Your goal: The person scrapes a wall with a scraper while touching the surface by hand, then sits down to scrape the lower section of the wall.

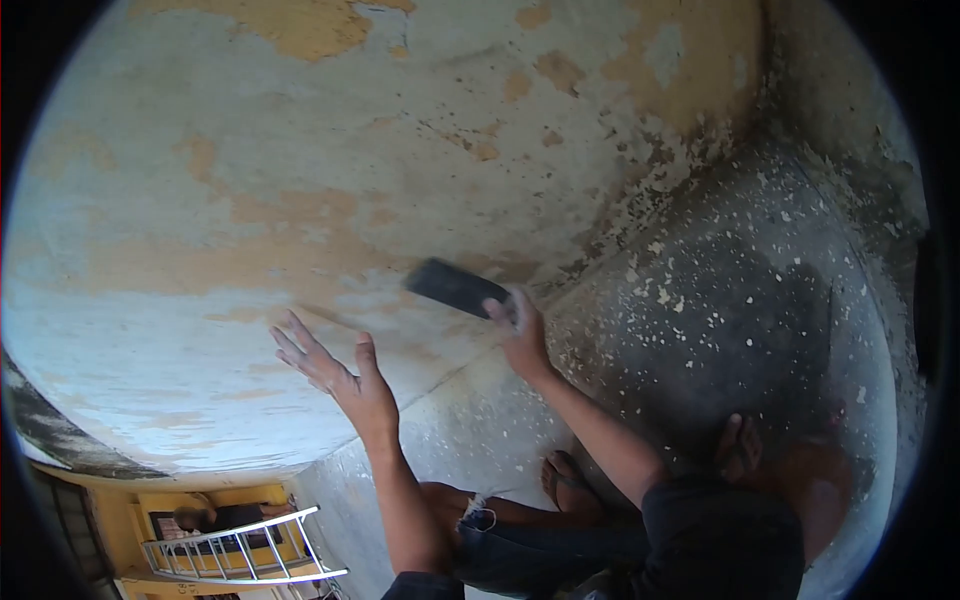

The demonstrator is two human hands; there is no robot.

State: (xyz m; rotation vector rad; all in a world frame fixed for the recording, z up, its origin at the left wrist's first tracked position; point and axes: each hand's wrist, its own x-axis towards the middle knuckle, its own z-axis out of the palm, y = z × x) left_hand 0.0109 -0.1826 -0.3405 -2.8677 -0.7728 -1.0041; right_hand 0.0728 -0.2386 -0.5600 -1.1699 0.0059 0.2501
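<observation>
A dark, flat rectangular block (455, 287) is held at one end by my right hand (521, 335), thumb on its near face. Its far end overlaps the peeling wall (330, 150) in this view and is slightly blurred. Further left, my left hand (355, 388) is raised with fingers spread and nothing in it, in front of the lower wall. Pale paint with orange-yellow patches covers the wall, and its surface is bare and flaked towards the corner.
Paint flakes lie over the grey floor (700, 310) beside my sandalled foot (567, 482) and bent legs. At the lower left stands a metal ladder (240, 555), with a person in dark clothes (235, 517) behind it. The wall's corner (765, 110) is at the upper right.
</observation>
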